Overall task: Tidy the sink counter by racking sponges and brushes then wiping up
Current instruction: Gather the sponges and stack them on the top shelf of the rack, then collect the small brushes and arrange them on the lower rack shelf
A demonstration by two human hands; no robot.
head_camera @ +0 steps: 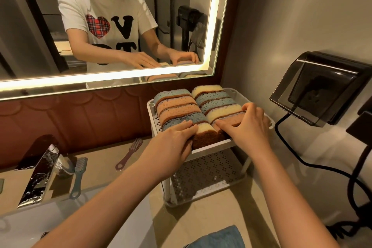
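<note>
A white two-tier rack [209, 145] stands on the counter by the right wall. Its top shelf holds two rows of several sponges [177, 104] standing on edge, blue, pink and yellow with brown scrub sides. My left hand [177, 137] presses on the front sponges of the left row, fingers fairly straight. My right hand [244, 125] rests on the front pink sponge [233, 120] of the right row, its fingers bent over the top. A purple brush [129, 154] and a blue brush [78, 177] lie on the counter to the left. A blue cloth [219, 237] lies at the near edge.
The rack's lower shelf [205, 175] is bare. A chrome tap [38, 171] stands at the left over the basin [80, 227]. A lit mirror [108, 26] covers the back wall. A covered black socket [322, 88] and black cables [314, 165] sit on the right wall.
</note>
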